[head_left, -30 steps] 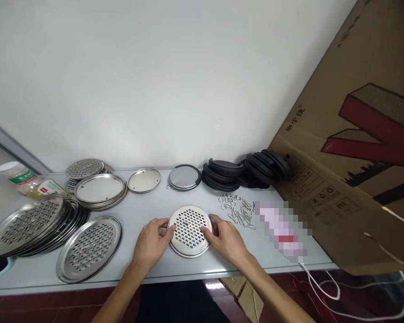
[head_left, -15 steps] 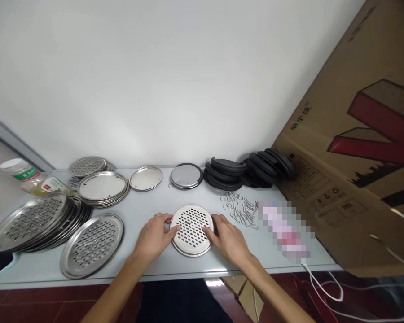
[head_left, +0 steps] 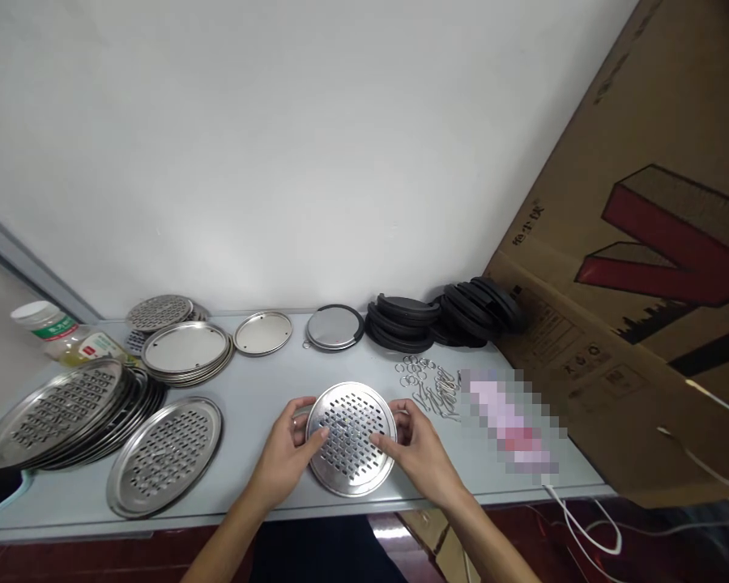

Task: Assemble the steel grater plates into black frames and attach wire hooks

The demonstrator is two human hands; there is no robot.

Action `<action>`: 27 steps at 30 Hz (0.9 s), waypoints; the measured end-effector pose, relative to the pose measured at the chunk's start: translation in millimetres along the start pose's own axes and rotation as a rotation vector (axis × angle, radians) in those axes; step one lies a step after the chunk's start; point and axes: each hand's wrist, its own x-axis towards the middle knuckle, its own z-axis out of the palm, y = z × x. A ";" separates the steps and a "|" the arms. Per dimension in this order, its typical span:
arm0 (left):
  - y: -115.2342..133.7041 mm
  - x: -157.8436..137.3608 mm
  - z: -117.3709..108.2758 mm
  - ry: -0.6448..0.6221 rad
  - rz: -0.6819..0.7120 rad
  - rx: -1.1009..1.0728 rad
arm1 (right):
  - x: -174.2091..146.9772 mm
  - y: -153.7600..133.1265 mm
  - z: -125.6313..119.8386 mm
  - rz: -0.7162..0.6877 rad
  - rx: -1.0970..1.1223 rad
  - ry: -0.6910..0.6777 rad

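A round perforated metal plate (head_left: 352, 441) is held in front of me over the table's near side, its slotted face turned up toward me. My left hand (head_left: 288, 449) grips its left edge, thumb on top and fingers behind. On the opposite edge my right hand (head_left: 422, 453) holds it the same way, fingers curled underneath. Right of the plate lie loose metal rings (head_left: 414, 369) and a heap of small metal hooks or clips (head_left: 441, 394), too small to tell exactly. To the left rests a larger oval-looking perforated metal plate (head_left: 165, 455).
At left stand a stack of perforated plates (head_left: 61, 409), a stack of plain metal discs (head_left: 185, 348) and a plastic jar (head_left: 54, 324). Along the wall are one plain disc (head_left: 262, 333), a black-edged disc (head_left: 334, 326) and black rims (head_left: 404, 320). A cardboard box (head_left: 552, 300) borders the right.
Both hands have lifted the perforated plate off the table and tilted it toward me. It now looks larger and shinier, and the fingers reach further behind it. The view has shifted slightly.
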 end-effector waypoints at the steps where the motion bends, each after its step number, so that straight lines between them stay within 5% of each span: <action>1: 1.4 -0.3 1.1 -0.021 -0.012 -0.063 | -1.5 -0.2 0.4 0.022 0.140 -0.036; 4: 6.5 -2.6 4.8 -0.115 -0.058 -0.193 | -7.0 -2.1 3.6 0.059 0.452 -0.129; 7: 10.6 -4.6 9.5 -0.159 -0.062 -0.261 | -11.4 -3.2 8.9 0.062 0.539 -0.139; 14: 16.1 1.5 16.2 -0.198 -0.041 -0.261 | -12.4 -1.5 14.4 0.054 0.644 -0.030; 23: 20.4 13.4 31.6 -0.298 -0.073 -0.194 | -16.7 10.6 8.4 0.226 0.793 0.187; 27: 41.7 29.7 34.0 -0.361 -0.006 0.039 | -14.7 16.0 3.5 0.195 0.857 0.220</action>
